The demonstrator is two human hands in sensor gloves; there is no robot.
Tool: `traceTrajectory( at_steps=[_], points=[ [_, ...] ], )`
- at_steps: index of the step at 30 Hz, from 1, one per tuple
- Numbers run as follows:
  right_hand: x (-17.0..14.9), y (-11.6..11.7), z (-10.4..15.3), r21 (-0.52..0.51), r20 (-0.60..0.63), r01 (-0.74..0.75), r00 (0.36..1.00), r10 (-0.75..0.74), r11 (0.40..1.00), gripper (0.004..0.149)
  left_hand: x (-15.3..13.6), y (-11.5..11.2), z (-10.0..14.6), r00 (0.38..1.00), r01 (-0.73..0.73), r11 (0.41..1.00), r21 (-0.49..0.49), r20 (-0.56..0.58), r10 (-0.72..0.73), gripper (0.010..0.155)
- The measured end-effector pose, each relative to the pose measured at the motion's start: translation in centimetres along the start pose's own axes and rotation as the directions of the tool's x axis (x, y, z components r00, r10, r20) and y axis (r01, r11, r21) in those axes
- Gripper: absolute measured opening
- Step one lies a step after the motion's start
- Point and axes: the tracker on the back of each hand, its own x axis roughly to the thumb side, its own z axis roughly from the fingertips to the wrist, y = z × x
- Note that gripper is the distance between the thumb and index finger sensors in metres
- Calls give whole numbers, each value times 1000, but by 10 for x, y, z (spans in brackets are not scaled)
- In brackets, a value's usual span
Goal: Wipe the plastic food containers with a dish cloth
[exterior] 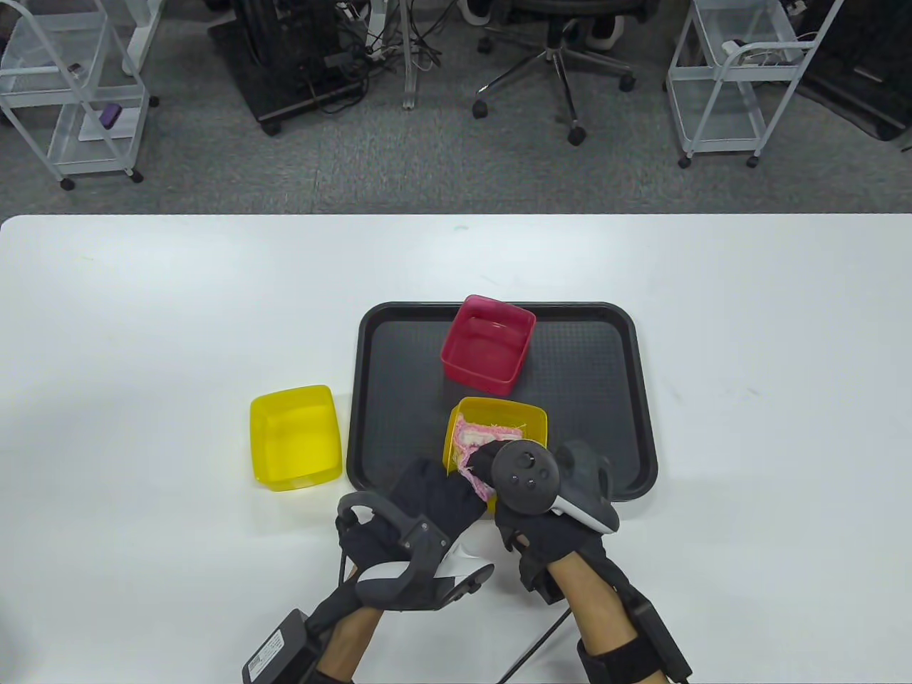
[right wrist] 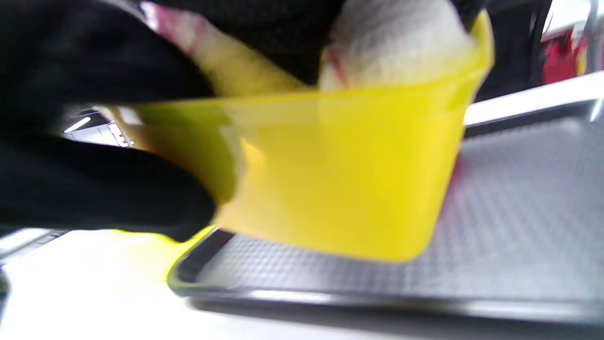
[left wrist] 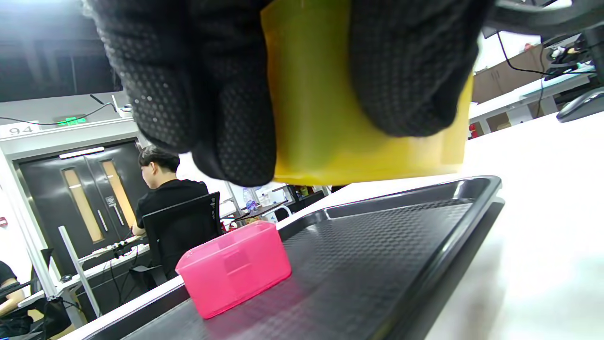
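— Any writing to read?

— Only a "94" on a grey plate high on the far wall in the left wrist view; the green sign beside it is too small to make out.

— Where is the container being wiped, and how does it sit?

— The yellow translucent plastic food container [exterior: 499,427] is over the near edge of the black textured plastic tray [exterior: 605,399], lifted and tilted, mouth up and leaning toward the person. Its long axis I cannot tell.

— And the hands?

— The left hand [exterior: 427,499] grips its near left wall, fingers [left wrist: 207,94] curled round the outside. The right hand [exterior: 548,527] is closed around the pink-and-white dish cloth [exterior: 477,442], pressing it inside the container.

— The others?

— A pink plastic container [exterior: 488,345] stands upright at the tray's far side. A second yellow container [exterior: 294,436] rests on the white tabletop [exterior: 142,320], just left of the tray.
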Motion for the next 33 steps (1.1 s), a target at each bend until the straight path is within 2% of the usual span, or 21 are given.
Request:
traceTrajectory(
  at_steps=[2,4,6,8,9,10,12,14,15,17,19,20,22,23,25,28,30,32,33],
  points=[
    [-1,3,0,-95,-23,-91,996,89,991,42,5,2,0,1000,-22,1000,3,12,22,37],
    [-5,4,1,-171,-50,-108,994,101,979,42,10,7,-1,1000,-8,1000,21,23,8,38],
    [-11,0,1,-169,-56,21,998,-31,985,43,12,9,-1,1000,4,1000,30,30,-5,38],
    [-21,-4,2,-137,-99,246,961,-260,960,43,13,11,0,999,-31,999,34,24,30,38],
    [-26,-4,2,-131,-109,411,898,-426,902,44,13,11,0,999,-31,999,41,24,31,38],
    [-29,-4,2,-117,-107,505,850,-516,855,44,13,12,0,999,-30,999,42,23,29,38],
    [-35,2,0,-26,-103,725,683,-723,689,46,11,10,-2,999,-51,998,41,6,51,37],
    [-39,7,0,-5,-144,801,592,-793,599,47,5,8,-1,999,-52,998,38,-8,52,37],
    [-41,8,-1,11,-146,808,585,-798,590,47,2,6,-1,998,-64,997,35,-15,65,36],
    [-45,11,-1,91,-160,795,607,-779,600,46,-7,3,0,997,-68,998,17,-26,69,36],
    [-40,10,-1,102,-147,750,661,-736,654,44,-12,0,2,999,-47,999,13,-21,47,35],
    [-35,8,0,99,-136,692,721,-679,715,43,-12,-1,3,999,-36,999,15,-21,36,36],
    [-18,2,1,107,-90,487,873,-479,867,43,-13,-1,4,1000,-12,1000,17,-21,12,36],
    [-11,0,1,97,-70,382,924,-377,919,42,-13,-1,4,1000,-10,1000,17,-23,11,36],
    [-1,-2,2,60,5,203,979,-204,977,42,-13,0,5,1000,-8,1000,22,-30,9,36],
    [4,1,2,26,18,71,997,-71,997,41,-9,2,5,1000,-14,1000,23,-18,15,37],
    [4,3,2,-32,-15,0,1000,-1,999,42,-5,4,5,999,-35,999,20,-4,35,37],
    [-1,4,3,-170,-66,-79,996,68,982,43,0,7,3,997,-80,996,32,5,79,37],
    [-3,3,3,-189,-73,-83,995,70,978,43,2,8,1,997,-82,996,33,6,82,37]
  ],
)
